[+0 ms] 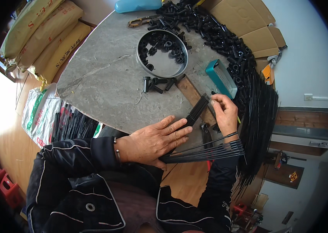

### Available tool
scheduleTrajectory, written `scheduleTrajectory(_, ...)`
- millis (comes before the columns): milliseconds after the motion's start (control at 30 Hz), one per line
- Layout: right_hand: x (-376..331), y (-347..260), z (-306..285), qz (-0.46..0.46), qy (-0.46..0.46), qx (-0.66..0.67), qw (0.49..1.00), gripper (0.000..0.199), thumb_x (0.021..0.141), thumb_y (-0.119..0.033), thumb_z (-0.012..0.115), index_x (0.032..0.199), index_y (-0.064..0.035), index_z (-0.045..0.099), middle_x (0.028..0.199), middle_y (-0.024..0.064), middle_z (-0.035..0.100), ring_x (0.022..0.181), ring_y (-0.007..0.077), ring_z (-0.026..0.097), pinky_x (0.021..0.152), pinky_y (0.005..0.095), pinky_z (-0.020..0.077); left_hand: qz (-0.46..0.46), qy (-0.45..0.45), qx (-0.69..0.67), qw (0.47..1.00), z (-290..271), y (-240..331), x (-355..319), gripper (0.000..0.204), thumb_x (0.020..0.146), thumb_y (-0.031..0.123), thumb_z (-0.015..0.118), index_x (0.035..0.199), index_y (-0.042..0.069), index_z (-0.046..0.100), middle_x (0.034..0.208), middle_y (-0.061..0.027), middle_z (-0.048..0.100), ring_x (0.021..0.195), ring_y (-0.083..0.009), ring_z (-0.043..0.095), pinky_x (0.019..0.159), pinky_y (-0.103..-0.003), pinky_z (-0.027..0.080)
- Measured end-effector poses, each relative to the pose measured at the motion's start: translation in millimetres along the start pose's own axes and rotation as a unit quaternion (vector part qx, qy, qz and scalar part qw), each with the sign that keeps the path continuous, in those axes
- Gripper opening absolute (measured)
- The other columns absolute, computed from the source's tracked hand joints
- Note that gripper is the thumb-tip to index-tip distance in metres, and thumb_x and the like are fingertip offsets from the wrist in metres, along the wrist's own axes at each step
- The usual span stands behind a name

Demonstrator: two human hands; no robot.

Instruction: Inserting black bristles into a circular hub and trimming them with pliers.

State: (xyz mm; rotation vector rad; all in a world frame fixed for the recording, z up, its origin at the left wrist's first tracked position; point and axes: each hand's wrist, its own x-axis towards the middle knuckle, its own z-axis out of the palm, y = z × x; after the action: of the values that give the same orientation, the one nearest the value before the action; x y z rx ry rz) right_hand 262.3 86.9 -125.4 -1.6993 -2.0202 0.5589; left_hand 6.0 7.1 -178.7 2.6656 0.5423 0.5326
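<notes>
Fingers of the left hand (152,141) lay flat, slightly parted, over long, thin black rods (198,110); beyond those fingertips, the right hand (226,114) half-curled, its grip unclear.

Through the head view I see the left hand (148,141) spread across a bundle of thin black rods (198,110) over the grey desk (98,85), and the right hand (225,112) bent close to their upper tips. Further off I make out a round tray (138,56) holding black parts, with a teal box-shaped thing (216,73) to its right.
</notes>
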Motion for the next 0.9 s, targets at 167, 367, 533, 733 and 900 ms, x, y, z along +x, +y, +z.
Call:
scheduleTrajectory(167, -13, -13, -2, -0.138, 0.133, -0.147, 0.97, 0.02, 0.082, 0.001, 0.061, 0.101, -0.0023, 0.066, 0.099, 0.0093, 0.062, 0.079, 0.0184, 0.061, 0.065, 0.0274, 0.0484, -0.001, -0.001, 0.012, 1.0, -1, 1, -2, 0.101, 0.069, 0.067, 0.064, 0.14, 0.0, 0.039, 0.153, -0.0154, 0.026, 0.144, -0.0336, 0.018, 0.115, -0.048, 0.019)
scheduleTrajectory(367, -43, -47, 31, -0.278, 0.022, -0.293, 0.915, 0.035, 0.079, -0.009, 0.054, 0.112, -0.0138, 0.064, 0.122, 0.0065, 0.057, 0.121, 0.0349, 0.046, 0.102, 0.0508, 0.0322, -0.004, 0.015, -0.019, 1.0, -2, 4, 1, 0.098, 0.07, 0.063, 0.065, 0.141, 0.001, 0.039, 0.152, -0.013, 0.03, 0.144, -0.0326, 0.017, 0.116, -0.05, 0.015)
scheduleTrajectory(533, -35, -35, 33, -0.314, 0.049, -0.285, 0.905, 0.029, 0.082, -0.015, 0.056, 0.11, -0.0125, 0.064, 0.123, 0.0033, 0.059, 0.125, 0.0338, 0.045, 0.105, 0.0582, 0.024, 0.076, 0.013, -0.005, 0.997, -39, 10, 0, 0.075, 0.079, 0.05, 0.064, 0.136, 0.003, 0.047, 0.147, -0.0068, 0.04, 0.145, -0.0311, 0.016, 0.116, -0.054, 0.008)
scheduleTrajectory(733, -101, -126, 10, -0.198, -0.252, 0.273, 0.907, 0.027, 0.091, -0.024, 0.061, 0.109, -0.0034, 0.061, 0.109, 0.0067, 0.065, 0.107, 0.0208, 0.058, 0.095, 0.0342, 0.0417, 0.105, 0.443, -0.124, 0.882, -212, 51, 22, 0.023, 0.092, 0.021, 0.061, 0.103, 0.003, 0.07, 0.122, -0.0085, 0.063, 0.108, -0.0169, 0.061, 0.089, -0.03, 0.05)
scheduleTrajectory(900, -142, -124, 14, -0.065, -0.413, 0.419, 0.806, 0.014, 0.092, -0.005, 0.056, 0.104, 0.0016, 0.062, 0.091, 0.0063, 0.069, 0.088, 0.0136, 0.063, 0.084, 0.0265, 0.0479, -0.163, 0.375, -0.139, 0.902, -187, 71, -7, 0.033, 0.096, 0.028, 0.056, 0.097, -0.003, 0.067, 0.083, -0.0047, 0.069, 0.079, -0.0058, 0.058, 0.07, -0.02, 0.046)
